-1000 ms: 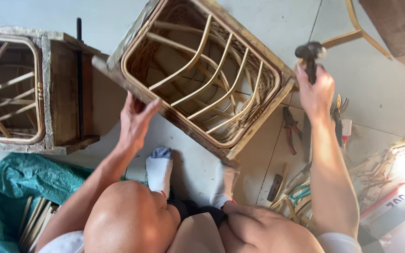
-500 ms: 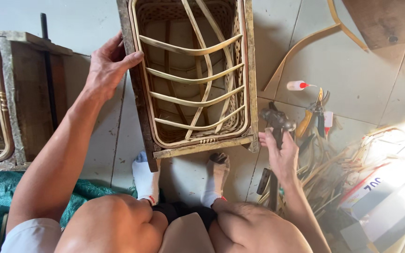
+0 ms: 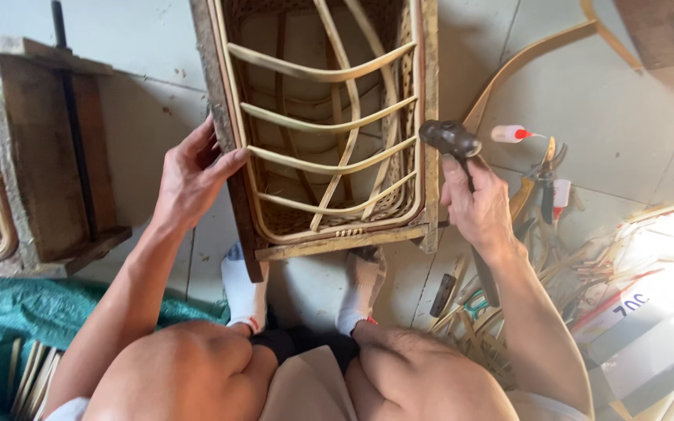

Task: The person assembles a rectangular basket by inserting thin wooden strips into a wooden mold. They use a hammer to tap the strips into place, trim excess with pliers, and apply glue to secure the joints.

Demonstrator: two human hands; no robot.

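Observation:
A wooden frame with bent rattan ribs (image 3: 329, 125) stands on the tiled floor in front of my feet in white socks (image 3: 245, 290). My left hand (image 3: 193, 173) grips the frame's left wooden edge. My right hand (image 3: 477, 204) holds a dark-headed hammer (image 3: 449, 139), its head raised close to the frame's right side rail. The hammer's handle runs down behind my wrist.
A second wooden and rattan frame (image 3: 33, 164) lies at the left. A green tarp (image 3: 17, 320) with rattan strips is at lower left. Pliers (image 3: 546, 181), a small glue bottle (image 3: 509, 134), loose rattan (image 3: 587, 257) and a curved cane piece (image 3: 532, 54) lie at the right.
The frame has been turned and now stands squarer to me. My right hand has risen with the hammer from the floor tools to the frame's right rail. My left hand stays on the left edge.

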